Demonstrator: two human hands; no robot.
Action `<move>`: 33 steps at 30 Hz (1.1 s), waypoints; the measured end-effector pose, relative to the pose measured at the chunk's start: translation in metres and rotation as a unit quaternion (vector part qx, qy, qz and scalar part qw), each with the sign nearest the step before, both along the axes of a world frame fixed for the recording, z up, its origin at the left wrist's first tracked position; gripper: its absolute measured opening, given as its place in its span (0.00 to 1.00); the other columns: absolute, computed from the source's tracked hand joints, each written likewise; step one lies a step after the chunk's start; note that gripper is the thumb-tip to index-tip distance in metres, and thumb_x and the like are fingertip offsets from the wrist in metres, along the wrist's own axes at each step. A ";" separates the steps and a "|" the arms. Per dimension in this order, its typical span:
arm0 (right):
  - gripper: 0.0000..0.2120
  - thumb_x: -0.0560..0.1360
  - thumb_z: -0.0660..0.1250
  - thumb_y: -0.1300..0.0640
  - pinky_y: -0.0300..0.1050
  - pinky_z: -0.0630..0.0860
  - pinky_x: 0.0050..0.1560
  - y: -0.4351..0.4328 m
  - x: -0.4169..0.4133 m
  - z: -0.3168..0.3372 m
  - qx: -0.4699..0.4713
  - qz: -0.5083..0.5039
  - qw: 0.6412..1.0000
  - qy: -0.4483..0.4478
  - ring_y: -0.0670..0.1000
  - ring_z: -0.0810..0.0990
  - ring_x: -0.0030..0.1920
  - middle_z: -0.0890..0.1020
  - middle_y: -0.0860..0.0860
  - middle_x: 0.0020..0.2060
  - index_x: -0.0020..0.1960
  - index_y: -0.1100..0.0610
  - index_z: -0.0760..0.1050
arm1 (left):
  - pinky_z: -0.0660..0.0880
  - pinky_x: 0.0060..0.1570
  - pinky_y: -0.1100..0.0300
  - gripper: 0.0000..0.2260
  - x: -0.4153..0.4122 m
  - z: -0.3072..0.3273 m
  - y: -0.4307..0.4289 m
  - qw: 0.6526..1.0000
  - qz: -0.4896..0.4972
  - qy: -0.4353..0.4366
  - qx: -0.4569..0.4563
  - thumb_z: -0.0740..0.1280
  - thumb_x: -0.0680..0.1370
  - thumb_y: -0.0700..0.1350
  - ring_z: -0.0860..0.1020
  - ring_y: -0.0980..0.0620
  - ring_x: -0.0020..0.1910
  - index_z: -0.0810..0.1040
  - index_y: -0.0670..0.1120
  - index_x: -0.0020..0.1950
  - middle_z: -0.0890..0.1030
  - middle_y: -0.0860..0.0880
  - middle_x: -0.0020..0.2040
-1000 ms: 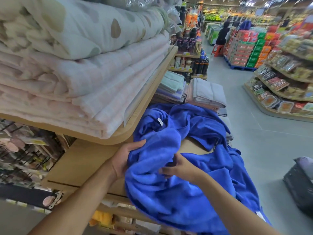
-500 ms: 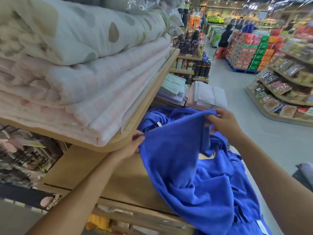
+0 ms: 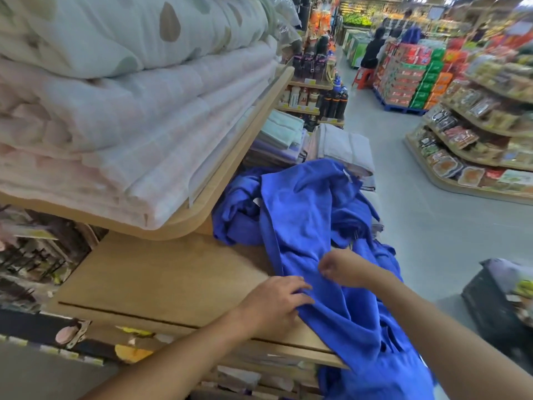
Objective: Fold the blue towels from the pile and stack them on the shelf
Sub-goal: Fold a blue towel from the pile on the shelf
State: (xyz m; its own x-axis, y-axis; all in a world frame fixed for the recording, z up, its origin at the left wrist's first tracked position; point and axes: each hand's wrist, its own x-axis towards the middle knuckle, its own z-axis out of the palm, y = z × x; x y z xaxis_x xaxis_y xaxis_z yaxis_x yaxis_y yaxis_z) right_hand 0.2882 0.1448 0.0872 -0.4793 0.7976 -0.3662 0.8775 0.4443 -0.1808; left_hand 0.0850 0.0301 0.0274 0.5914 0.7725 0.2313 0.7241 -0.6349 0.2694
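One blue towel (image 3: 302, 215) lies stretched across the wooden shelf (image 3: 161, 284), from the back down over the front edge. My left hand (image 3: 277, 304) pinches its left edge near the shelf's front. Just to the right, my right hand (image 3: 343, 267) is blurred and curled into the fabric. Behind the towel, a crumpled pile of blue towels (image 3: 239, 215) sits under the upper shelf's rounded corner.
Thick folded quilts (image 3: 115, 111) fill the upper shelf. Folded grey towels (image 3: 343, 145) and green ones (image 3: 282, 131) lie behind the pile. A dark basket (image 3: 496, 307) stands on the floor at right. Snack shelves (image 3: 476, 140) line the aisle, with people (image 3: 372, 50) far off.
Half a second ago both hands held the towel up, spread wide between them. It now lies on the shelf, and my hands have come down close together near the front edge.
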 end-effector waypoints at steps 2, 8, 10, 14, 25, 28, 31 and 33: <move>0.05 0.75 0.65 0.61 0.53 0.75 0.45 -0.011 0.008 -0.015 0.016 -0.047 0.996 0.073 0.59 0.79 0.43 0.83 0.57 0.40 0.46 0.62 0.79 | 0.72 0.63 0.52 0.22 0.006 -0.004 -0.001 0.998 0.004 0.055 -0.029 0.62 0.77 0.50 0.74 0.48 0.68 0.76 0.53 0.71 0.75 0.51 0.71; 0.04 0.76 0.62 0.64 0.53 0.74 0.49 -0.009 0.029 -0.034 0.016 -0.096 0.989 0.115 0.59 0.78 0.48 0.81 0.56 0.46 0.48 0.62 0.75 | 0.76 0.59 0.54 0.07 -0.028 -0.021 -0.017 0.998 0.055 -0.028 0.018 0.66 0.79 0.47 0.78 0.48 0.58 0.81 0.49 0.56 0.79 0.48 0.63; 0.09 0.78 0.59 0.64 0.47 0.70 0.48 -0.006 0.032 -0.042 0.004 -0.055 0.997 0.050 0.54 0.76 0.51 0.82 0.53 0.48 0.51 0.60 0.79 | 0.77 0.51 0.53 0.05 -0.055 -0.024 -0.028 0.997 0.073 -0.012 0.032 0.65 0.80 0.46 0.78 0.50 0.49 0.80 0.49 0.49 0.80 0.52 0.52; 0.15 0.82 0.60 0.60 0.45 0.70 0.62 -0.003 0.025 -0.041 -0.021 0.001 0.999 0.042 0.53 0.75 0.62 0.80 0.53 0.58 0.64 0.54 0.81 | 0.73 0.50 0.52 0.04 -0.125 -0.017 -0.042 0.979 0.202 0.033 0.015 0.63 0.77 0.48 0.78 0.54 0.52 0.78 0.54 0.48 0.80 0.58 0.51; 0.34 0.81 0.59 0.38 0.56 0.71 0.69 -0.023 0.003 -0.053 0.038 0.027 0.998 -0.040 0.54 0.59 0.78 0.57 0.44 0.81 0.82 0.45 0.53 | 0.65 0.70 0.57 0.16 -0.085 -0.031 -0.083 1.000 0.003 0.031 0.003 0.65 0.79 0.58 0.70 0.53 0.69 0.76 0.56 0.65 0.74 0.54 0.67; 0.34 0.81 0.59 0.37 0.56 0.73 0.67 -0.030 0.012 -0.051 0.072 0.024 0.994 -0.072 0.52 0.59 0.79 0.56 0.42 0.81 0.82 0.43 0.52 | 0.73 0.62 0.55 0.15 -0.074 -0.035 -0.088 0.997 0.021 0.066 0.039 0.67 0.77 0.55 0.75 0.51 0.61 0.77 0.56 0.63 0.77 0.53 0.60; 0.33 0.80 0.62 0.39 0.52 0.69 0.70 -0.049 0.014 -0.046 0.131 0.031 0.988 -0.079 0.52 0.65 0.76 0.63 0.44 0.79 0.81 0.45 0.57 | 0.74 0.45 0.55 0.06 -0.066 -0.024 -0.083 0.996 0.039 0.018 0.073 0.68 0.78 0.54 0.78 0.51 0.46 0.81 0.53 0.50 0.79 0.54 0.46; 0.26 0.79 0.64 0.39 0.49 0.71 0.67 -0.071 0.009 -0.043 0.140 0.056 0.987 0.047 0.50 0.72 0.71 0.72 0.43 0.72 0.75 0.45 0.68 | 0.72 0.37 0.55 0.12 -0.058 -0.021 -0.080 0.995 0.095 -0.012 0.034 0.64 0.80 0.57 0.76 0.52 0.40 0.76 0.52 0.42 0.78 0.53 0.38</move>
State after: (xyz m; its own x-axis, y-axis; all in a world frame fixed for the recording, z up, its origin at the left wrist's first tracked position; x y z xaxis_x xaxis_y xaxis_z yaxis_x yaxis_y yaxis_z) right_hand 0.2971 0.0739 0.0440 -0.5920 0.8011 -0.0883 0.8049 0.5820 -0.1158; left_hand 0.0269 -0.0503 0.0067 0.4292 0.8524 0.2987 0.8271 -0.5038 0.2492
